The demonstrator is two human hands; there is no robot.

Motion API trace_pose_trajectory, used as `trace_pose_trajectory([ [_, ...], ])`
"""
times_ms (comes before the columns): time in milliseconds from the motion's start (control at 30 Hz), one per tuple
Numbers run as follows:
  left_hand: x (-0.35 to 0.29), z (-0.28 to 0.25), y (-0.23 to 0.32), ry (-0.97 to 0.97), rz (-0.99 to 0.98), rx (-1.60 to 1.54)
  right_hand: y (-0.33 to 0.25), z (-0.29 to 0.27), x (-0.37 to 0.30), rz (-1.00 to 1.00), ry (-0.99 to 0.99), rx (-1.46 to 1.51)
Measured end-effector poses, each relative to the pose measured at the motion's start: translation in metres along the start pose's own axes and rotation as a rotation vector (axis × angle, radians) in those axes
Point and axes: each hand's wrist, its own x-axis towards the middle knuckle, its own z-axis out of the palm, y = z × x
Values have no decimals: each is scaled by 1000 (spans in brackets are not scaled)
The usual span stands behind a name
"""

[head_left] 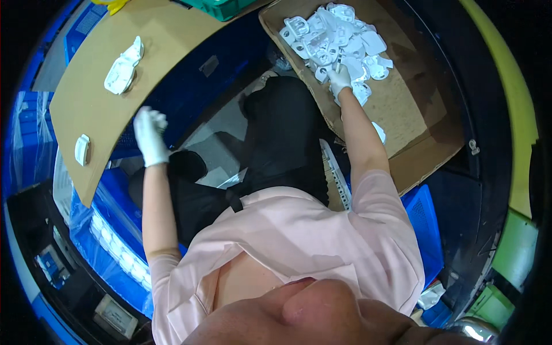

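Note:
My right hand [340, 79], in a white glove, reaches into a cardboard box [411, 123] at the upper right. Its fingers close on a white plastic part at the near side of a heap of white molded plastic parts [330, 37]. My left hand [150, 137], also gloved in white, is at the edge of the tan tabletop [161, 34], its fingers curled in. What that hand holds, if anything, is hidden. Beyond it on the tabletop lies a longer white plastic part [122, 69]. A small white piece [82, 150] rests nearer the table's left end.
A green bin [221, 7] and a yellow-handled item [112, 4] are at the table's far edge. Blue crates with clear plastic wrap [115, 230] stand at the left. Another blue bin [424, 230] stands beside my right side, near a dark panel [454, 201].

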Motion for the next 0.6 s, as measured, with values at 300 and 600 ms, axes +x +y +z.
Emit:
trace_pose_trajectory([
  [300,-91,10,-72,-345,-741,93,-2,5,-26,-156,117,-590],
  [600,-88,12,-67,-236,-895,-104,-78,-24,-143,-70,4,184],
])
